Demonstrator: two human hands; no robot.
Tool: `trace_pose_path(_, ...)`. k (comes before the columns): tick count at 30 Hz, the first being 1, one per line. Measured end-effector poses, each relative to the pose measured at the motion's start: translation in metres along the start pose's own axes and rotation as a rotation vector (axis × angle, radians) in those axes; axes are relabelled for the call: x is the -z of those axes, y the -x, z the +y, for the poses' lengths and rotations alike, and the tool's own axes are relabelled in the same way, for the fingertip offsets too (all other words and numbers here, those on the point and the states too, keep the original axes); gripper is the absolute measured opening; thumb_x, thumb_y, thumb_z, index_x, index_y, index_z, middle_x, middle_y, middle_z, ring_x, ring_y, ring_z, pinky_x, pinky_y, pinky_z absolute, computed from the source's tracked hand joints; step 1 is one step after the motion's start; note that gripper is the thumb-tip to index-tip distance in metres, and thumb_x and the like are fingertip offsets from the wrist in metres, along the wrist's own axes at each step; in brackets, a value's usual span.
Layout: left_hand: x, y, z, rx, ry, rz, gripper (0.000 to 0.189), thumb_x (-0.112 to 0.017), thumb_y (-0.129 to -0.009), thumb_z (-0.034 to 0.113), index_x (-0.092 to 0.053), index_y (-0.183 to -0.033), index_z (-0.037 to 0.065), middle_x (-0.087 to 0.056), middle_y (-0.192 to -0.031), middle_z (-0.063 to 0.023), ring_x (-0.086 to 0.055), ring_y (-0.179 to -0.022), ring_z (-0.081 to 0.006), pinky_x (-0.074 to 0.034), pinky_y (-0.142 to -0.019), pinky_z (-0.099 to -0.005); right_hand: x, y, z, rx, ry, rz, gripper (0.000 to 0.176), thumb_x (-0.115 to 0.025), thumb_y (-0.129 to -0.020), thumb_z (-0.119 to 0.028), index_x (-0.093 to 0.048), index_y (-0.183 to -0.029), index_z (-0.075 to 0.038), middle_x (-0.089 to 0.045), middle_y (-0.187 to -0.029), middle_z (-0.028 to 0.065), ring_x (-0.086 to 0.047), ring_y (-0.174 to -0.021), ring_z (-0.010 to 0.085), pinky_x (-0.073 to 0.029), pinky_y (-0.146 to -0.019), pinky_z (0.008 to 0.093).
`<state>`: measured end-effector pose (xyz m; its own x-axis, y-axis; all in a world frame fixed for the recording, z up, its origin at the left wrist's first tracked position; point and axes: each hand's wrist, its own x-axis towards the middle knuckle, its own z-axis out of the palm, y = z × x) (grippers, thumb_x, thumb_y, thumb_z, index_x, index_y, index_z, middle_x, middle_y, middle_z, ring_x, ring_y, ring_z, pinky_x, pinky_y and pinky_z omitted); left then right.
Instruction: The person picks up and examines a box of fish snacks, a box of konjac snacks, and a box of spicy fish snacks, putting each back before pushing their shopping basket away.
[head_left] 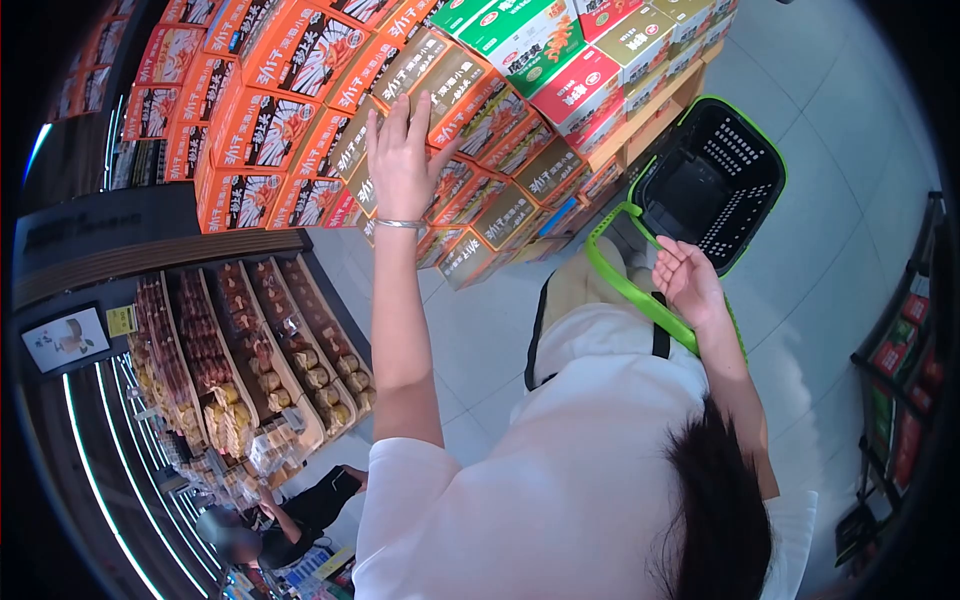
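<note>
My left hand [402,165] lies with its fingers spread on the stacked orange and brown snack boxes [470,100], a silver bangle round its wrist. Nothing is gripped in it. On the right, my right hand [688,282] is beside the bright green handle [625,285] of a black shopping basket [705,180]. Its fingers are curled and the palm faces up. The handle passes under the wrist and forearm, and the curled fingers do not wrap round it. The basket hangs or stands at my right side, its inside showing no goods.
Green, red and gold boxes [575,95] stand on a wooden shelf ahead. At the lower left is a sloped rack [262,350] of packaged food, with a person in dark clothes [310,515] beyond it. Another shelf [905,370] lines the right edge.
</note>
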<state>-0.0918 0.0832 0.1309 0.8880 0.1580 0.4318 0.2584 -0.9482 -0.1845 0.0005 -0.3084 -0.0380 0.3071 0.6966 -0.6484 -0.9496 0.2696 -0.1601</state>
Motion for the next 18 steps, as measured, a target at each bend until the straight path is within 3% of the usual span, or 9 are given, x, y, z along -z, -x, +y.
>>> trace_pose_path(4, 0.030, 0.013, 0.008, 0.096, 0.046, 0.073, 0.089, -0.082, -0.068, 0.043, -0.044, -0.141, 0.008, -0.041, -0.142, -0.0246, -0.042, -0.131, -0.0361, -0.025, -0.112, -0.0528, -0.001, 0.000, -0.002, 0.004, -0.010, 0.003, 0.031, -0.046, -0.096, -0.024, -0.064, -0.111, -0.003, -0.067, -0.087, 0.0028, -0.061, -0.082, 0.0149, -0.050, -0.082, 0.0307)
trace_pose_path(7, 0.032, 0.046, -0.006, 0.397, 0.135, 0.192, 0.114, -0.088, -0.062, 0.042, -0.024, -0.151, 0.007, -0.025, -0.151, -0.0282, -0.027, -0.140, -0.0408, -0.021, -0.114, -0.0528, 0.002, 0.000, -0.002, 0.000, -0.012, 0.022, 0.031, -0.046, -0.096, -0.024, -0.064, -0.111, -0.003, -0.066, -0.087, 0.0027, -0.061, -0.082, 0.0152, -0.050, -0.082, 0.0307)
trace_pose_path(8, 0.023, 0.059, -0.014, 0.398, 0.133, 0.192, 0.114, -0.088, -0.062, 0.042, -0.024, -0.151, 0.007, -0.025, -0.151, -0.0282, -0.027, -0.140, -0.0408, -0.021, -0.114, -0.0528, 0.002, 0.000, -0.002, 0.006, -0.011, 0.034, 0.031, -0.046, -0.096, -0.024, -0.064, -0.111, -0.003, -0.066, -0.087, 0.0027, -0.061, -0.082, 0.0153, -0.050, -0.082, 0.0307)
trace_pose_path(10, 0.011, 0.076, -0.021, 0.592, 0.543, 0.219, 0.116, -0.089, -0.063, 0.034, -0.020, -0.152, 0.006, -0.025, -0.151, -0.0269, -0.026, -0.141, -0.0381, -0.022, -0.114, -0.0492, 0.000, -0.001, -0.002, 0.001, -0.007, 0.037, 0.031, -0.047, -0.096, -0.024, -0.064, -0.111, -0.003, -0.066, -0.087, 0.0026, -0.061, -0.082, 0.0151, -0.050, -0.082, 0.0306)
trace_pose_path(11, 0.009, 0.080, -0.018, 0.603, 0.699, 0.185, 0.105, -0.088, -0.066, 0.027, -0.028, -0.150, 0.007, -0.025, -0.152, -0.0256, -0.023, -0.143, -0.0358, -0.025, -0.114, -0.0452, 0.000, -0.001, -0.003, -0.004, -0.001, 0.041, 0.031, -0.047, -0.096, -0.024, -0.064, -0.110, -0.004, -0.066, -0.087, 0.0024, -0.060, -0.081, 0.0149, -0.050, -0.082, 0.0305)
trace_pose_path(14, 0.008, 0.080, -0.020, 0.607, 0.552, 0.113, 0.093, -0.087, -0.068, 0.024, -0.039, -0.146, 0.009, -0.025, -0.152, -0.0267, -0.022, -0.144, -0.0352, -0.026, -0.113, -0.0443, -0.002, -0.003, -0.003, -0.012, 0.026, 0.038, 0.030, -0.048, -0.095, -0.024, -0.064, -0.110, -0.004, -0.066, -0.087, 0.0021, -0.060, -0.080, 0.0144, -0.050, -0.081, 0.0304)
trace_pose_path(15, 0.007, 0.079, -0.020, 0.638, 0.674, 0.164, 0.083, -0.086, -0.069, 0.024, -0.047, -0.141, 0.010, -0.025, -0.151, -0.0295, -0.021, -0.144, -0.0364, -0.025, -0.113, -0.0444, -0.001, -0.005, -0.002, -0.019, 0.035, 0.033, 0.030, -0.048, -0.095, -0.024, -0.064, -0.110, -0.004, -0.066, -0.087, 0.0021, -0.060, -0.080, 0.0144, -0.050, -0.081, 0.0304)
trace_pose_path(18, -0.001, 0.083, -0.023, 0.635, 0.597, 0.177, 0.083, -0.086, -0.070, 0.025, -0.046, -0.142, 0.010, -0.023, -0.151, -0.0321, -0.020, -0.144, -0.0378, -0.025, -0.113, -0.0456, -0.002, -0.010, -0.002, -0.032, 0.046, 0.029, 0.030, -0.048, -0.095, -0.024, -0.064, -0.110, -0.004, -0.066, -0.086, 0.0018, -0.060, -0.081, 0.0139, -0.050, -0.081, 0.0304)
